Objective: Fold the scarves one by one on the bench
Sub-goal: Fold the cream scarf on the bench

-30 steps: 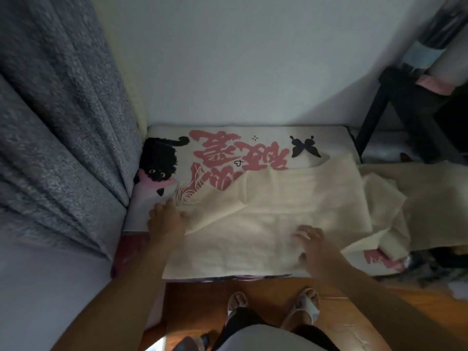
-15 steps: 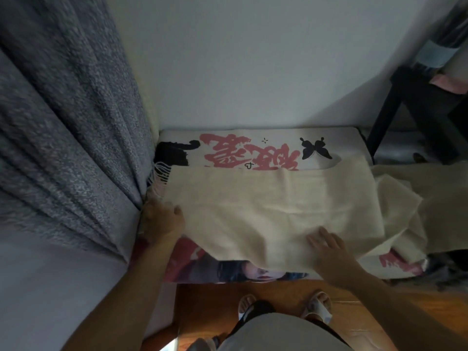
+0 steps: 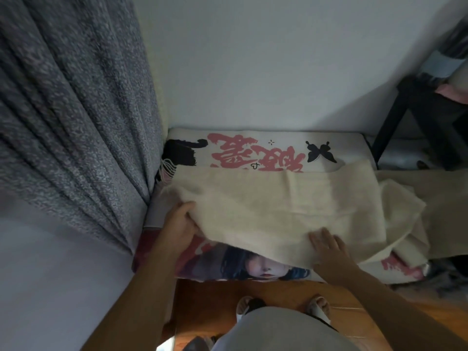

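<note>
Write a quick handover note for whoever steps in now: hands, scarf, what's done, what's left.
Left hand grips the cream scarf at its left edge. Right hand lies flat on its near edge.
The scarf is spread across the printed bench; its right end lies bunched.
Done: one layer laid across.
Left: finish folding it. No other scarves can be made out.

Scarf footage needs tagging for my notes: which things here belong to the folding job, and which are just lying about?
Job:
cream scarf, lying across the bench
bench, with its printed cover
left hand, gripping the scarf's left edge
right hand, flat on the scarf

Lying about:
grey curtain
black stand
sandals on the wood floor
</note>
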Tool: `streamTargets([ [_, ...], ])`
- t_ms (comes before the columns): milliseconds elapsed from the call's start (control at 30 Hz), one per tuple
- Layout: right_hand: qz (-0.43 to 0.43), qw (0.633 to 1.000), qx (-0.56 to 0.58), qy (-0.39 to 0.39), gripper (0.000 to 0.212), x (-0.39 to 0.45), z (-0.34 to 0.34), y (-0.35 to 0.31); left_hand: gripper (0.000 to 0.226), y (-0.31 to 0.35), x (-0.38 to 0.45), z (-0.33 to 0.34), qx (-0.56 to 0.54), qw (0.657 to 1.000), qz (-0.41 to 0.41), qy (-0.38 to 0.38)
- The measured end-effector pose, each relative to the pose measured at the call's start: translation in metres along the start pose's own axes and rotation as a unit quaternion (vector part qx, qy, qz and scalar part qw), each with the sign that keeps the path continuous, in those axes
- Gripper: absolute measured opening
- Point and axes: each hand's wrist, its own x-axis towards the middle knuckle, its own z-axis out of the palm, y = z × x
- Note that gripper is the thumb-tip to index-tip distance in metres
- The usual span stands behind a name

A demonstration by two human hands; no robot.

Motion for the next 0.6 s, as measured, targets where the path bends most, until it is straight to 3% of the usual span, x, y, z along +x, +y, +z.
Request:
streamTargets([
  [100, 0.000, 1.000, 0.003, -0.013, 0.090, 0.000, 0.000, 0.001, 0.024, 0.014, -0.007, -0.011, -0.036, 0.994, -0.071, -0.079],
  [167, 0.006, 1.000, 0.021, -0.019, 0.095, 0.005, 0.007, 0.006, 0.006, 0.011, -0.008, -0.023, -0.078, 0.986, -0.139, -0.052],
  [233, 0.026, 0.998, 0.032, -0.039, 0.100, 0.008, 0.013, 0.008, 0.012, 0.002, -0.008, -0.033, -0.102, 0.980, -0.171, -0.022],
  [400, 0.035, 0.998, 0.034, -0.042, 0.102, 0.006, 0.010, 0.006, 0.027, -0.007, -0.011, -0.030, -0.026, 0.991, -0.131, -0.032],
  [467, 0.028, 0.998, 0.040, -0.040, 0.101, 0.004, 0.007, 0.004, 0.042, -0.003, -0.013, -0.020, -0.053, 0.993, -0.101, -0.037],
  [600, 0.033, 0.998, 0.047, -0.027, 0.103, 0.009, 0.010, 0.006, 0.038, 0.009, -0.016, -0.010, -0.154, 0.984, -0.040, -0.081],
])
